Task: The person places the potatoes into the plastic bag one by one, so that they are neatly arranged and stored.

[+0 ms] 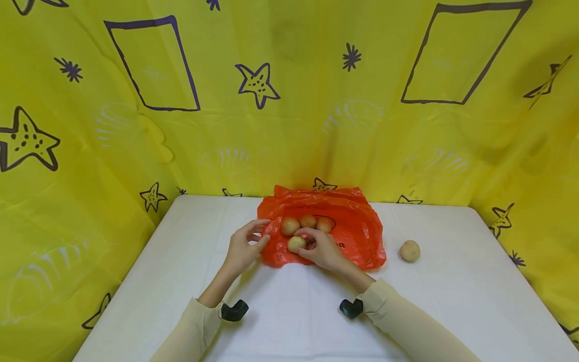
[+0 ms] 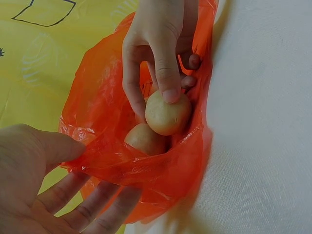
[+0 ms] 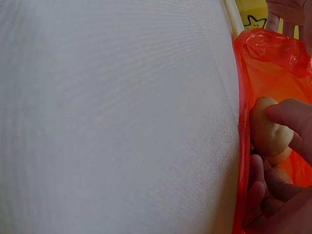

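Observation:
A red plastic bag [image 1: 362,236] lies spread with its mouth towards me at the back of the table. My right hand [image 1: 323,250] reaches into it and pinches a pale potato [image 1: 295,245] between thumb and fingers. Several other potatoes [image 1: 290,226] sit in the bag just behind that one; the left wrist view shows one potato [image 2: 144,139] right beside the held one. At the bag's left side, my left hand [image 1: 241,250] holds the rim, thumb on one face and fingers spread behind the plastic, as the left wrist view shows.
One more potato [image 1: 409,251] lies on the white-covered table [image 1: 289,322], to the right of the bag. A yellow curtain [image 1: 298,136] with printed stars hangs along the back and both sides, close behind the bag.

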{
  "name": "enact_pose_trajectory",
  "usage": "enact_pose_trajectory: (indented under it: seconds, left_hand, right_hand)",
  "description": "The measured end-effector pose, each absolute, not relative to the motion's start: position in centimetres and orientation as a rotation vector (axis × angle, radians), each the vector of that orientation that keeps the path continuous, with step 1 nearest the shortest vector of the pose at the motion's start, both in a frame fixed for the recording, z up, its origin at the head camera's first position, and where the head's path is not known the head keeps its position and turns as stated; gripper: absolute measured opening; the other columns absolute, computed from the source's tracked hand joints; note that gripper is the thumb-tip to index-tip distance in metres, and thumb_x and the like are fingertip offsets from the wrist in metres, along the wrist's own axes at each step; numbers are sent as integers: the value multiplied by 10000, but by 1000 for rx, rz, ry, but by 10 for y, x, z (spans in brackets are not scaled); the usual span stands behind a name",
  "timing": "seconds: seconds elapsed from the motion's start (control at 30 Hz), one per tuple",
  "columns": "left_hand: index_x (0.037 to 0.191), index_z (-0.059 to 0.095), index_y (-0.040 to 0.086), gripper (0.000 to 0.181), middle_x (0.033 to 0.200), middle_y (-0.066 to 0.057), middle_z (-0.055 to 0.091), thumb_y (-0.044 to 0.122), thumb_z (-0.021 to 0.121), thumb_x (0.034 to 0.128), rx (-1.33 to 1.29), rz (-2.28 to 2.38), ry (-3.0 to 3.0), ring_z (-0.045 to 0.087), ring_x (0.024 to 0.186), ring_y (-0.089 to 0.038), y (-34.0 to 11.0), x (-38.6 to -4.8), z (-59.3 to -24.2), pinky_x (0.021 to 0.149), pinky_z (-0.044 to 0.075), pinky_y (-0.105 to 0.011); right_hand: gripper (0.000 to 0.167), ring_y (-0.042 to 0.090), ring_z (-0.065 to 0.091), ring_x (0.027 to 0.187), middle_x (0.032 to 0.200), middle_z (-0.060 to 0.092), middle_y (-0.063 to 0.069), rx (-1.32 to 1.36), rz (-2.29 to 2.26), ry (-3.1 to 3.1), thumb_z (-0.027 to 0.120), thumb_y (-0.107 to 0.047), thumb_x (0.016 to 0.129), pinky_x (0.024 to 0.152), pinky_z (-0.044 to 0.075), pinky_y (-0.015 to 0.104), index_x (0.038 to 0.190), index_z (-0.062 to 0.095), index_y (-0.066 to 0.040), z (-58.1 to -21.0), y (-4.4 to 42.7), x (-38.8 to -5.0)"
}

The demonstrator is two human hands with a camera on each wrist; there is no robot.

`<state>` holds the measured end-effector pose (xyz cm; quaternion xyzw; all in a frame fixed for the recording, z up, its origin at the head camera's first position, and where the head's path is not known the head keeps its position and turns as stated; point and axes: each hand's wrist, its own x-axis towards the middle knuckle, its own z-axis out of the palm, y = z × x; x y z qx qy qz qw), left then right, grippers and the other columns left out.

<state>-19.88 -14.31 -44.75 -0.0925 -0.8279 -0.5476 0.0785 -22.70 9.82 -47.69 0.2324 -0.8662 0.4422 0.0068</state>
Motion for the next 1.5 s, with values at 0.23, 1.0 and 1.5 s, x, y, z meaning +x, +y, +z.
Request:
enact_pose_trajectory:
  seconds: [0.23, 1.0, 1.5]
  left_hand:
    - [1298, 686, 98, 371, 1118, -119, 713, 16, 706, 936, -276, -1642, -2481, 677, 891, -283, -143, -198, -447, 709, 596, -266]
    - [1298, 691, 110, 371, 1124, -118, 707, 27, 717, 937, -275, -1654, -2479, 674, 896, -270, -146, -198, -448, 704, 603, -288]
    - [1291, 694, 105, 354, 1122, -118, 711, 39, 716, 943, -294, -1645, -2463, 675, 888, -262, -146, -200, -449, 692, 599, -281]
  right_hand:
    - [344, 189, 593, 783, 893, 674, 9, 735, 1410, -2709, 824, -164, 877, 671, 485, 250, 1199, 719, -107, -478, 99, -227]
    - [522, 160, 538, 698, 914, 633, 81, 875, 1340, -2797, 806, -138, 888, 629, 470, 241, 1363, 609, -47, -465, 105, -227]
    - [600, 271, 576, 678, 1097, 625, 163, 1015, 1374, -2816, 809, -134, 884, 577, 534, 264, 1418, 546, -65, -452, 121, -223]
